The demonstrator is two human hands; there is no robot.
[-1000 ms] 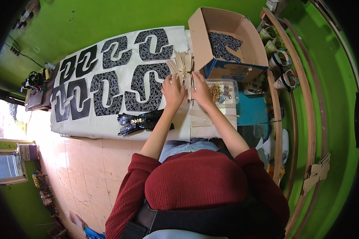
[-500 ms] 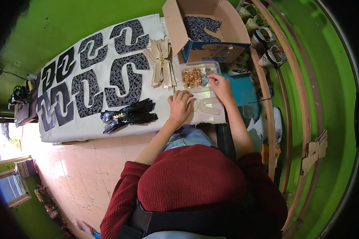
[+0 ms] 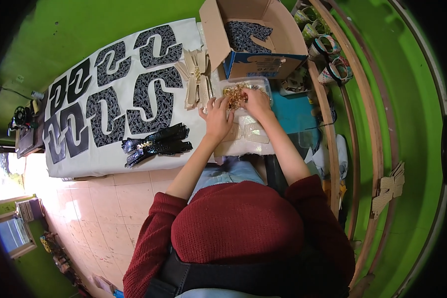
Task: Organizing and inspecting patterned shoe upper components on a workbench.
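Note:
A clear plastic tub [image 3: 269,89] holds a heap of small gold-coloured metal pieces [image 3: 235,94]. My right hand [image 3: 257,105] reaches into it from the near right side, its fingertips drawn together among the pieces; whatever they grip is hidden. Beside the tub's near left corner, my left hand [image 3: 218,119] rests with fingers spread and nothing visible in them. Short beige strips [image 3: 256,133] lie on the pale cloth in front of the tub. Left of the tub is a bundle of beige strips [image 3: 197,79] with gold pieces at its middle.
A glossy black strip bundle [image 3: 156,145] lies near the table's front edge. Several black-and-grey patterned S-shaped cutouts [image 3: 156,94] cover the white tabletop [image 3: 184,30]. An open cardboard box [image 3: 289,39] stands behind the tub. Wooden rails [image 3: 328,144] run along the right.
My right hand has moved left from the tub's right side into the gold pieces. My left hand has shifted slightly left and up, closer to the beige bundle.

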